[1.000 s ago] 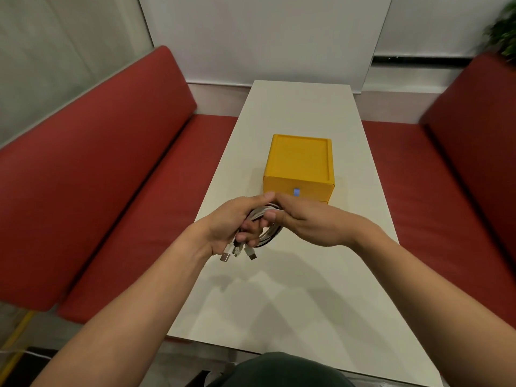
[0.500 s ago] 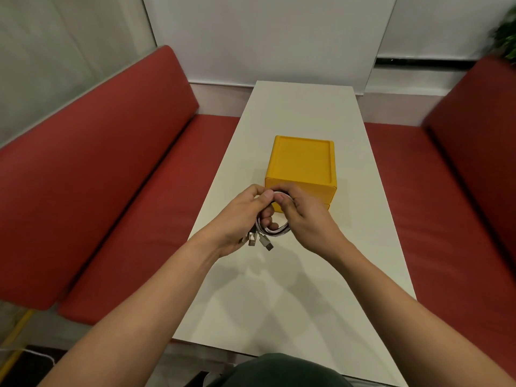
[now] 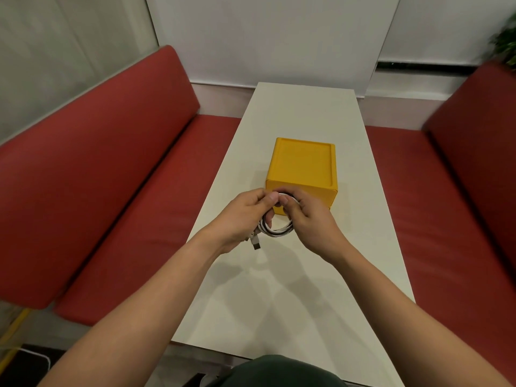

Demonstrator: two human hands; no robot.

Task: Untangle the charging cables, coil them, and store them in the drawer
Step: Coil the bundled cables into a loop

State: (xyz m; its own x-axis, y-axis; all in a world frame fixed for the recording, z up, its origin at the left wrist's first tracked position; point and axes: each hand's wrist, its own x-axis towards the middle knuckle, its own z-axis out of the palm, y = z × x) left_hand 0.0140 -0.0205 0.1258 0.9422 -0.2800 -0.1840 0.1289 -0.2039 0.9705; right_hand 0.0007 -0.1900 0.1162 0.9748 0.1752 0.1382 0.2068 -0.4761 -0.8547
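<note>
A coil of black and white charging cables (image 3: 275,229) is held above the white table (image 3: 293,289), just in front of a yellow drawer box (image 3: 304,166). My left hand (image 3: 243,219) grips the coil's left side, and a USB plug (image 3: 255,243) hangs below its fingers. My right hand (image 3: 310,219) pinches the coil's top and right side. Both hands hide much of the coil and the middle of the box's front. No open drawer shows.
Red upholstered benches (image 3: 97,191) run along both sides of the narrow table. A white wall stands behind the table's far end. A green plant (image 3: 506,43) shows at the top right corner.
Both hands have carried the coiled cables forward, close to the yellow box's front. The coil has tightened, and fewer plugs dangle below my left hand.
</note>
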